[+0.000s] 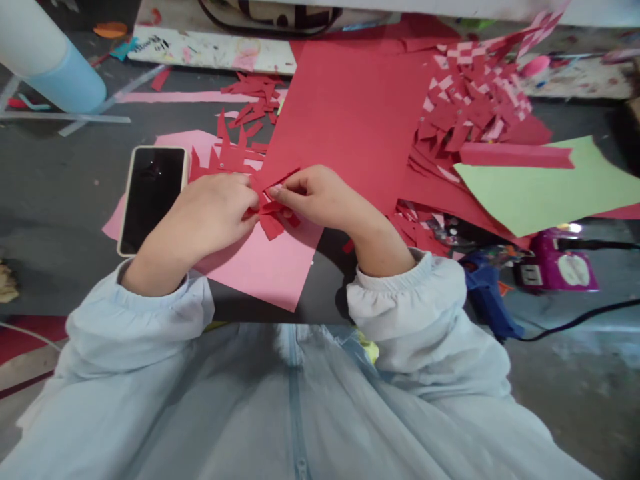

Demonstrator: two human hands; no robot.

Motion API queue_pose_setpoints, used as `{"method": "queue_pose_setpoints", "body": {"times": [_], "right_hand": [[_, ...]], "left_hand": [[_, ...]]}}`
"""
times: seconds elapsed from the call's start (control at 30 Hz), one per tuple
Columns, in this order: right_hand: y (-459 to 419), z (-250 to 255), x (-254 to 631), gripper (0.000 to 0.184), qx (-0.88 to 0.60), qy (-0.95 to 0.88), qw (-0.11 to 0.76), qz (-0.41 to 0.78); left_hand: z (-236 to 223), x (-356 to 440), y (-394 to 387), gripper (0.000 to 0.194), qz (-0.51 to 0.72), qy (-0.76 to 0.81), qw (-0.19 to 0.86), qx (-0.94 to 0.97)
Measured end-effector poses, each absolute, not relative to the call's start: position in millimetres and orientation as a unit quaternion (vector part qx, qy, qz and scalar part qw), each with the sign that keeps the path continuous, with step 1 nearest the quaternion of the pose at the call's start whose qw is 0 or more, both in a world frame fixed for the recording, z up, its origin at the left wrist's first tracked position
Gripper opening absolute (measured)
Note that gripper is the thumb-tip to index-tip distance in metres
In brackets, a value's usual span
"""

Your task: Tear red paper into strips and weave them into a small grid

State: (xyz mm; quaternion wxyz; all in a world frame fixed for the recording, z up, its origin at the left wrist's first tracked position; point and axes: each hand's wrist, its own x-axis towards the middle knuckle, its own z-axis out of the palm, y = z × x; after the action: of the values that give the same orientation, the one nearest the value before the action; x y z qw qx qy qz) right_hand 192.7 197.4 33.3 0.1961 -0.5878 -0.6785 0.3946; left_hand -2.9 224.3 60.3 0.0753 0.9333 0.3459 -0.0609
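Between my two hands is a small red and pink paper piece [271, 208] made of strips. My left hand [217, 207] is closed on its left side, with the fingertips partly hidden. My right hand [315, 197] pinches a red strip at the piece's right side between thumb and forefinger. Under both hands lies a pink paper sheet [265, 267]. Behind them, a large red sheet [345, 127] slants away from me. Red paper with pointed ends [233, 155] rests just beyond my left hand.
A phone [153, 200] lies left of my left hand. Woven red and pink paper pieces [470, 93] are heaped at the back right, near a green sheet [545, 180]. A blue glue gun [487, 293] and a purple power socket [560, 263] sit at the right, with cables.
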Motion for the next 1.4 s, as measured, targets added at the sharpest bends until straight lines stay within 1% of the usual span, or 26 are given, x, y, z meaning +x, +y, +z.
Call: {"method": "queue_pose_setpoints", "body": {"times": [0.1, 0.17, 0.27, 0.53, 0.77, 0.87, 0.97, 1.1, 1.27, 1.4], "right_hand": [[197.3, 30.4, 195.2, 0.058, -0.571, -0.659, 0.253, 0.420], [197.1, 28.8, 196.4, 0.064, -0.565, -0.651, 0.271, 0.428], [196.7, 28.4, 196.2, 0.069, -0.567, -0.640, 0.276, 0.439], [196.6, 26.3, 193.0, 0.070, -0.574, -0.607, 0.303, 0.458], [200.1, 20.0, 196.9, 0.089, -0.568, -0.567, 0.328, 0.498], [199.6, 21.9, 197.2, 0.093, -0.565, -0.553, 0.335, 0.512], [198.3, 24.4, 196.2, 0.092, -0.571, -0.523, 0.339, 0.534], [198.0, 25.8, 194.6, 0.085, -0.575, -0.499, 0.341, 0.551], [198.5, 25.8, 193.3, 0.080, -0.584, -0.477, 0.349, 0.556], [198.2, 27.6, 191.7, 0.079, -0.582, -0.471, 0.361, 0.556]], "left_hand": [[56.9, -3.2, 223.7, 0.034, -0.050, 0.357, 0.077, 0.930], [55.3, -2.9, 223.2, 0.035, -0.051, 0.361, 0.067, 0.929], [54.2, -1.2, 222.2, 0.034, -0.061, 0.371, 0.051, 0.925], [56.2, 1.9, 220.0, 0.032, -0.062, 0.379, 0.037, 0.922], [60.0, 4.7, 220.0, 0.029, -0.075, 0.382, 0.039, 0.920], [59.4, 4.5, 220.6, 0.028, -0.066, 0.385, 0.044, 0.920], [59.1, 4.8, 220.2, 0.026, -0.056, 0.396, 0.044, 0.915], [60.7, 6.4, 218.1, 0.026, -0.063, 0.413, 0.028, 0.908], [59.2, 4.0, 219.0, 0.026, -0.066, 0.388, 0.031, 0.919], [54.8, 0.3, 221.5, 0.030, -0.056, 0.367, 0.041, 0.927]]}}
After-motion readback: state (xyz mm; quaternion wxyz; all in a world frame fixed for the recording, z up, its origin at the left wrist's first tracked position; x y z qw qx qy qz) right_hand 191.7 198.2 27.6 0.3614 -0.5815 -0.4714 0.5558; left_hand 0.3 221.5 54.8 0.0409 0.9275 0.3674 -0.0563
